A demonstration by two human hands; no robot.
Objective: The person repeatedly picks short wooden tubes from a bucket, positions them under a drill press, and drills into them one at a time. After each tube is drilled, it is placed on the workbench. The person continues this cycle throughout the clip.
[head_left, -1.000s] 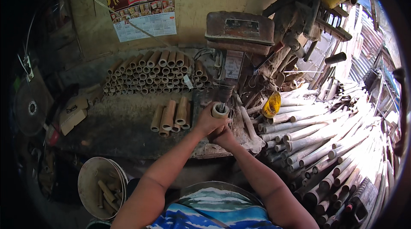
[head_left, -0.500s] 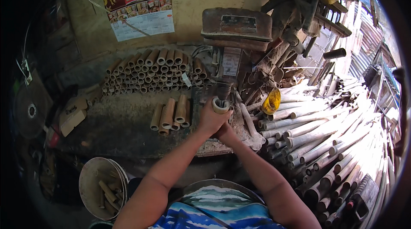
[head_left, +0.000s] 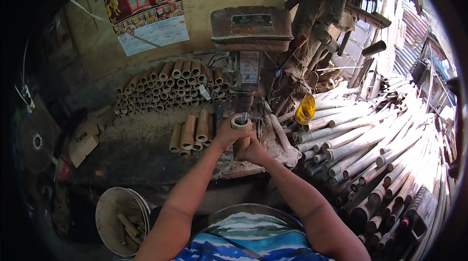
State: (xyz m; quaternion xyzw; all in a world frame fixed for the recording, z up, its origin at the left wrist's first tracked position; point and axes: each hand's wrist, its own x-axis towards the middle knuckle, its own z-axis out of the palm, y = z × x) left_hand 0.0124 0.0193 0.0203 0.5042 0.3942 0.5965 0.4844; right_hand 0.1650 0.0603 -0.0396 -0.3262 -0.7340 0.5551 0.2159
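My left hand (head_left: 227,134) is closed round the upper part of an upright bamboo tube (head_left: 240,148). Lower on the same tube, my right hand (head_left: 255,153) grips its right side. The tube's open top faces up beneath the drill press (head_left: 251,29), and the drill bit (head_left: 244,115) comes down at its mouth. How deep the bit reaches inside cannot be seen. Just left of my hands, several cut bamboo tubes (head_left: 188,133) stand and lean together on the dusty workbench (head_left: 131,153).
A large stack of bamboo tubes (head_left: 170,85) lines the back of the bench. Long bamboo poles (head_left: 360,139) fill the right side. A yellow container (head_left: 305,110) hangs beside the press. At lower left are a bucket (head_left: 108,217) with bamboo pieces and a round disc (head_left: 37,140).
The view has shifted slightly. My hands have moved a little lower relative to the press, and the right one sits farther down the tube. More of the tube's side shows now.
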